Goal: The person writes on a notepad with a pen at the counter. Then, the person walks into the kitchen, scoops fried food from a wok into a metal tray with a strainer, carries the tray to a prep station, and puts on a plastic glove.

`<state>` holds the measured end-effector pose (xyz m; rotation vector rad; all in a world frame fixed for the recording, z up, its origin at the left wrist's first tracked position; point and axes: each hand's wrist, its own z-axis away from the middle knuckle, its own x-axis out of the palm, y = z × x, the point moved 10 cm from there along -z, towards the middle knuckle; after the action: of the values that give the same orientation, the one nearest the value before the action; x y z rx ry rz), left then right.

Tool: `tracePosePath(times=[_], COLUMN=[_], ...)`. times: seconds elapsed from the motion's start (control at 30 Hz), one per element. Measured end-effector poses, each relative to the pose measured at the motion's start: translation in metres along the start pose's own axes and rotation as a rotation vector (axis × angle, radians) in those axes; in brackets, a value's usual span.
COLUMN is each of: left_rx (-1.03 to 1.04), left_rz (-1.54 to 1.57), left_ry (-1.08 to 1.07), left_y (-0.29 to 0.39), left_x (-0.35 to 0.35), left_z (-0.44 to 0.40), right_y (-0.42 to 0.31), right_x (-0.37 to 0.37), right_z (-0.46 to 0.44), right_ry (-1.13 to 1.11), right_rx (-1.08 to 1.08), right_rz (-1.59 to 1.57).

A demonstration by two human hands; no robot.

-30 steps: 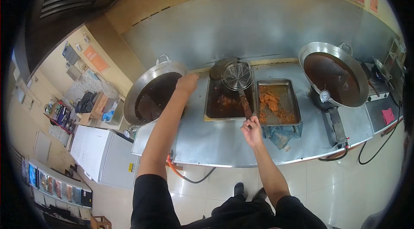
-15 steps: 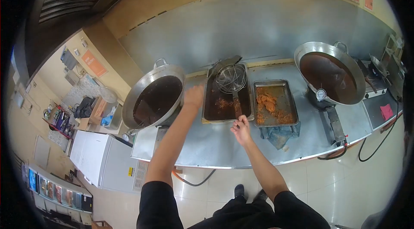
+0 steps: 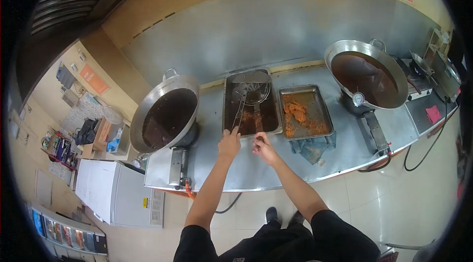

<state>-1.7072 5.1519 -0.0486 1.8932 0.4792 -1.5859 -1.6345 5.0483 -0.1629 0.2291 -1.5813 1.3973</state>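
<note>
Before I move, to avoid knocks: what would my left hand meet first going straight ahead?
Probably the deep tray's near rim, though your left hand may be above it; depth is unclear.

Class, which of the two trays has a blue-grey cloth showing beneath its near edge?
The right tray, holding orange food: the cloth shows beneath it. The left tray, holding dark liquid, has no cloth showing.

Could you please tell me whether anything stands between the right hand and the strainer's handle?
Nothing visible does: the right hand is at the near end of the strainer's handle, and the metal-handled tool lies to the left.
</note>
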Motion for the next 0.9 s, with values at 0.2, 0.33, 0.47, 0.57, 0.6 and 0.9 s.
tracePosePath(times=[0.2, 0.33, 0.47, 0.57, 0.6, 0.9], left_rx=[-0.088, 0.022, -0.174, -0.402, -0.452, -1.028], left_rz=[0.124, 0.475, 1.006, 1.186, 1.257, 1.307], left_ry=[-0.132, 0.052, 0.002, -0.077, -0.067, -0.079], left_y=[-0.031, -0.054, -0.082, -0.113, -0.119, -0.195], left_x=[0.055, 0.077, 0.101, 0.134, 0.136, 0.176], left_z=[0.012, 0.021, 0.072, 0.141, 0.167, 0.382], right_y=[0.001, 0.007, 0.018, 0.007, 0.001, -0.009], right_x=[-0.011, -0.046, -0.085, -0.112, -0.124, -0.279], right_z=[0.03, 0.065, 0.082, 0.088, 0.09, 0.032], right_ry=[0.036, 0.156, 0.202, 0.311, 0.363, 0.903], right_rx=[0.082, 0.158, 0.221, 0.176, 0.148, -0.099], right_rz=[0.49, 0.446, 0.263, 0.241, 0.247, -0.181])
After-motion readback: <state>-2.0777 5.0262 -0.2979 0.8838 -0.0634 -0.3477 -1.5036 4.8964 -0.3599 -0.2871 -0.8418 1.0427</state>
